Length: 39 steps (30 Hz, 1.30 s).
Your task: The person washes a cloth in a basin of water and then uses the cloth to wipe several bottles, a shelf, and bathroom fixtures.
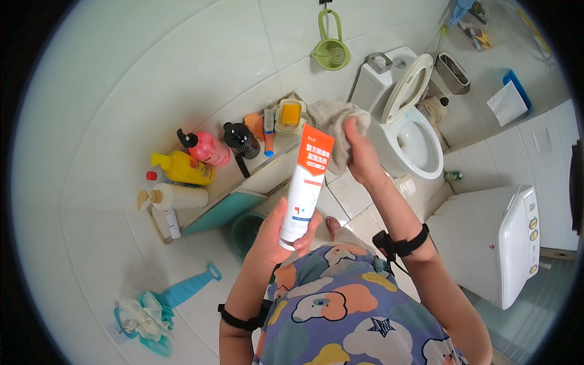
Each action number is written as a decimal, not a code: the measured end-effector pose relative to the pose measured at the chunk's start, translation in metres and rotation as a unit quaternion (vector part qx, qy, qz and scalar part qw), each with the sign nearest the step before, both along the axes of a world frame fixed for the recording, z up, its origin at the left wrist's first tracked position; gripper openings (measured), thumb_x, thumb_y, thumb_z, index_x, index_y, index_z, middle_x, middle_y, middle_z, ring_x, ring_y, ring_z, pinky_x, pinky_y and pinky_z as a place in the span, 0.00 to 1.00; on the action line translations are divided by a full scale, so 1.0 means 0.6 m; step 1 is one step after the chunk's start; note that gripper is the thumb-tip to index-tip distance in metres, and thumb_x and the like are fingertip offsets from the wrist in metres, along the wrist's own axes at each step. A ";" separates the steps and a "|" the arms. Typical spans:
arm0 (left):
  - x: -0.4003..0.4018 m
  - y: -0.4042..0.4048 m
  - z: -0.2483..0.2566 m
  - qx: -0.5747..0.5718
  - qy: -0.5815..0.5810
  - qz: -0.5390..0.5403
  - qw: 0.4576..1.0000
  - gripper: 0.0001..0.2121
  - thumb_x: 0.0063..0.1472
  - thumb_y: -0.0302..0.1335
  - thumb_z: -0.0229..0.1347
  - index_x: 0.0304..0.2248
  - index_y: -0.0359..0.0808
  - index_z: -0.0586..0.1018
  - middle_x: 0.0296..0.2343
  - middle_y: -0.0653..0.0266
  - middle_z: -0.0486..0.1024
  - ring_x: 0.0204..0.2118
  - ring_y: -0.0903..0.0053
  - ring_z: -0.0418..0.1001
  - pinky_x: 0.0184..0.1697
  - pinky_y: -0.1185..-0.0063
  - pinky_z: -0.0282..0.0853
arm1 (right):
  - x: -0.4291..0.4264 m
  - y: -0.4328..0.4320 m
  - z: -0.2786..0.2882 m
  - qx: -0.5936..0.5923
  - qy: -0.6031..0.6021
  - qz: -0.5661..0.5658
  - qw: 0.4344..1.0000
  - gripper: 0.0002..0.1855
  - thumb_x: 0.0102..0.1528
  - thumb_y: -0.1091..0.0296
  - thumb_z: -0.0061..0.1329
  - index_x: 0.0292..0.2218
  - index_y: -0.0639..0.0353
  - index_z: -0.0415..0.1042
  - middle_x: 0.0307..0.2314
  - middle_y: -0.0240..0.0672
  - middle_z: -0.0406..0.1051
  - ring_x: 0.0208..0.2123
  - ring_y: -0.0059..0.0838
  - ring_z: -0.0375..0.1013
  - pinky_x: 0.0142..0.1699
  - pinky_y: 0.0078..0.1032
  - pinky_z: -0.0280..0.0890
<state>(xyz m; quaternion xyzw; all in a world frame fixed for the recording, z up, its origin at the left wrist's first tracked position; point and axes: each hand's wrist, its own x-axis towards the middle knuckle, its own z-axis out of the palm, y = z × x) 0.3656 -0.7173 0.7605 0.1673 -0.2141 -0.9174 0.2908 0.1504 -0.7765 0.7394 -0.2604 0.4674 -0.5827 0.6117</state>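
Note:
My left hand (269,232) grips a white and orange squeeze tube (306,187) near its cap end. The tube tilts with its orange crimped end up and bears printed writing. A beige terry cloth (335,132) is bunched in my right hand (362,150), with the thumb lying over it. Behind the tube runs a tiled ledge (269,169). On it are a yellow soap bar (291,113) in a soap dish (288,130), a blue-and-orange brush (268,137) and a black pump bottle (242,140).
Farther along the ledge stand a pink pump bottle (210,148), a yellow bottle (187,168) and a cream pump bottle (180,196). A green strainer (332,54) hangs on the wall. To the right are an open toilet (417,141) and a white washing machine (474,242). A dark green bucket (246,228) sits below the ledge.

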 end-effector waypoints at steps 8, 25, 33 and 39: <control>-0.004 -0.041 -0.036 0.086 -0.016 -0.040 0.995 0.30 0.64 0.50 0.31 0.51 0.30 0.63 0.30 0.61 0.72 0.19 0.82 0.66 0.19 0.83 0.68 | 0.046 0.034 0.000 0.052 -0.077 -0.037 0.995 0.22 0.51 0.62 0.54 0.44 0.63 0.65 0.36 0.36 0.70 0.37 0.25 0.71 0.42 0.25 0.67; 0.014 -0.035 -0.050 -0.194 -0.205 0.184 0.942 0.20 0.65 0.30 0.41 0.55 0.32 0.58 0.49 0.54 0.65 0.46 0.64 0.71 0.44 0.76 0.70 | 0.045 0.075 -0.017 0.081 -0.101 -0.185 0.974 0.21 0.54 0.60 0.49 0.45 0.62 0.63 0.37 0.40 0.70 0.37 0.32 0.72 0.44 0.31 0.69; -0.034 -0.024 -0.030 -0.242 -0.165 0.339 0.894 0.25 0.54 0.13 0.47 0.52 0.33 0.60 0.50 0.53 0.64 0.52 0.73 0.63 0.53 0.76 0.60 | 0.062 0.110 -0.022 0.149 -0.127 -0.088 0.977 0.22 0.55 0.62 0.49 0.46 0.66 0.63 0.38 0.39 0.69 0.38 0.30 0.71 0.42 0.29 0.68; -0.020 -0.037 -0.035 -0.307 -0.286 0.419 0.805 0.12 0.52 0.17 0.55 0.38 0.32 0.71 0.31 0.67 0.73 0.34 0.84 0.70 0.39 0.82 0.66 | 0.021 0.149 -0.017 0.054 0.015 -0.110 0.992 0.19 0.55 0.63 0.48 0.45 0.64 0.64 0.36 0.35 0.69 0.37 0.25 0.70 0.42 0.26 0.66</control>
